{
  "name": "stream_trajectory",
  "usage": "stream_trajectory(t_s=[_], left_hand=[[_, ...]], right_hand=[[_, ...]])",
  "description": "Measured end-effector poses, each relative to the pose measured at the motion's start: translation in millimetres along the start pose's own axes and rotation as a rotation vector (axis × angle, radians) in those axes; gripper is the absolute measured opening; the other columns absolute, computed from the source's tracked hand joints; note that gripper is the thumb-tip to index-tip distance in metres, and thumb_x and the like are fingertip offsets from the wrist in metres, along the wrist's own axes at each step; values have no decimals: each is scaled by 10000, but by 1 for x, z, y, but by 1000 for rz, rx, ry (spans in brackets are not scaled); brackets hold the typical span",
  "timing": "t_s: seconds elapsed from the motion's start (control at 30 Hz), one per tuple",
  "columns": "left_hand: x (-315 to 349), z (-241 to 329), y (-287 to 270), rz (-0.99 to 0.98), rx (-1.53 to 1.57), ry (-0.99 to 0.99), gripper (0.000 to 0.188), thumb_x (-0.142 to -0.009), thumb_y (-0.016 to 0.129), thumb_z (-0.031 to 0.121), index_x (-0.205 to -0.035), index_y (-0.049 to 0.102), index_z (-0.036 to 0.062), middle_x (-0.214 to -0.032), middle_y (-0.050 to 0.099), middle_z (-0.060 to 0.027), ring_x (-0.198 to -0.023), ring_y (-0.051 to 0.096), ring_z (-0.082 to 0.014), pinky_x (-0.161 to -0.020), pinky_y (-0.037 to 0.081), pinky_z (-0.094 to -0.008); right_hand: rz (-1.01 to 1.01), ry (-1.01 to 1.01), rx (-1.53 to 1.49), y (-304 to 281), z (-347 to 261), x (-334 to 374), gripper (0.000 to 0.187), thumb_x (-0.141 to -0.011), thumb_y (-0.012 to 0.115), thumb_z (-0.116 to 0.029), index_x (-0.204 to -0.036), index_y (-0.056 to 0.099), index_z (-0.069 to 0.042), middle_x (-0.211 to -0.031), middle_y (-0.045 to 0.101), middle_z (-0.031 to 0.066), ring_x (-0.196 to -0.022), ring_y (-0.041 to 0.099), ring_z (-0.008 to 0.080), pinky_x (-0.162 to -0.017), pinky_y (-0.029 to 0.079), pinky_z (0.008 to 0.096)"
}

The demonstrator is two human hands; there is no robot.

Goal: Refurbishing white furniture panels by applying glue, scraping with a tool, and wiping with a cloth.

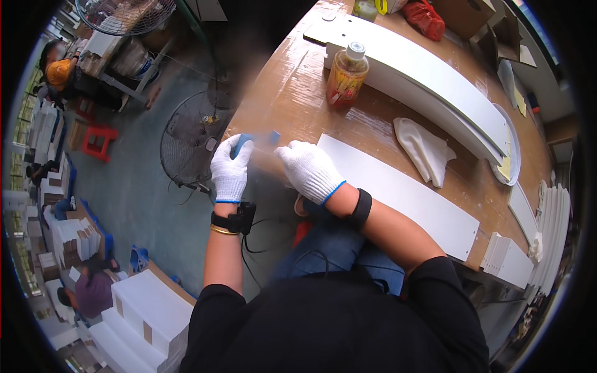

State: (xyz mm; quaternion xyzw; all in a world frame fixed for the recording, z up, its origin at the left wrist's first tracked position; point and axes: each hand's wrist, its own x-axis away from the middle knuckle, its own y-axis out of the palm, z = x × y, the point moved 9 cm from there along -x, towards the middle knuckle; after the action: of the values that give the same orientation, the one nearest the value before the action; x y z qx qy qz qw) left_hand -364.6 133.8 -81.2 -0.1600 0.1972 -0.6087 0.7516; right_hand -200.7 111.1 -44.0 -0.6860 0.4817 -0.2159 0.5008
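Both my hands wear white knitted gloves with blue cuffs. Near the table's left edge, my left hand [230, 168] closes its thumb and fingers round a small blue piece [241, 144], whose kind I cannot make out. My right hand [308, 169] is closed just to the right, fingertips pinched together; what they hold, if anything, is hidden. A second small blue bit [274, 137] shows blurred between the hands. Right of my right hand lies a long flat white board [398, 196] with small holes at its near end.
On the brown table [273, 81] stand a drink bottle [347, 74] and long white boards [429, 74]. A white cloth [423, 149] lies between boards. A floor fan [199, 140] stands left, near a red stool [97, 142]. White stacks [149, 304] sit lower left; people work beyond.
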Motion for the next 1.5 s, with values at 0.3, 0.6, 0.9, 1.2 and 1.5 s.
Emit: stream_trajectory(t_s=[0.3, 0.6, 0.9, 1.2, 1.5], left_hand=[[19, 1, -3, -36, 539, -61, 332, -913, 641, 157, -1198, 577, -2, -1104, 625, -52, -993, 575, -114, -892, 454, -252], [39, -17, -8, -106, 857, -149, 351, -927, 604, 153, -1250, 533, 33, -1153, 611, -63, -1051, 592, -163, -927, 470, -292], [53, -77, -65, 175, 973, -284, 284, -937, 588, 120, -1202, 565, 21, -1046, 642, -54, -943, 618, -145, -909, 496, -305], [65, -91, -74, 248, 1073, -321, 237, -932, 591, 106, -1153, 589, 19, -1035, 641, -48, -902, 619, -147, -861, 521, -277], [58, -101, -76, 220, 1070, -339, 270, -937, 586, 125, -1182, 553, 17, -1031, 632, -63, -926, 618, -162, -894, 515, -309]], right_hand=[[69, 222, 399, -28, 62, -44, 218, -815, 562, -98, -1030, 601, -102, -917, 609, 106, -929, 606, 273, -769, 488, 389], [52, -333, 222, 12, -7, -48, 125, -811, 559, -117, -912, 630, -98, -939, 638, 92, -936, 602, 247, -786, 446, 356], [85, -245, 40, -8, -14, -75, 221, -739, 647, -123, -955, 653, -81, -831, 654, 141, -820, 622, 326, -737, 486, 420], [188, -176, -86, 3, -39, -160, 273, -813, 601, -168, -1066, 652, -79, -897, 680, 160, -845, 635, 348, -784, 513, 428], [135, -76, 282, -4, 0, -150, 458, -873, 571, -349, -1259, 549, -104, -1177, 594, 175, -1060, 570, 367, -902, 463, 440]])
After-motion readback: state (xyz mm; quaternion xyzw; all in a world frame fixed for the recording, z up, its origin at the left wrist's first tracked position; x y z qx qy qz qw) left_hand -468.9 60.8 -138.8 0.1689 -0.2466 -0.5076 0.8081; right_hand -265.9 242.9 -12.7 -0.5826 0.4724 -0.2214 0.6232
